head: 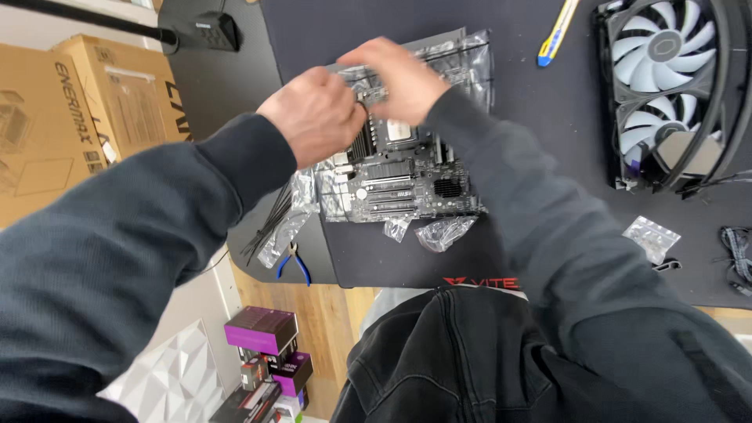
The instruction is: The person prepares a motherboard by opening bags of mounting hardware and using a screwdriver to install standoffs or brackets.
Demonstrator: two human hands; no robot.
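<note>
Head view: nearest me, the black motherboard (395,184) lies flat, slots and heatsinks showing. Over its far edge my left hand (316,113) and right hand (399,77) pinch a small part; beyond it, crinkled bag (462,55), open mat (540,102) rightward.

Open mat (548,102) btwn motherboard (399,184) & fan radiator (666,86); cutter (558,31) near top.

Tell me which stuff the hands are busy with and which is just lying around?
Busy with: left hand, right hand, motherboard.
Lying around: blue-handled pliers, cable ties, cooler fans, purple boxes, cardboard boxes.
</note>
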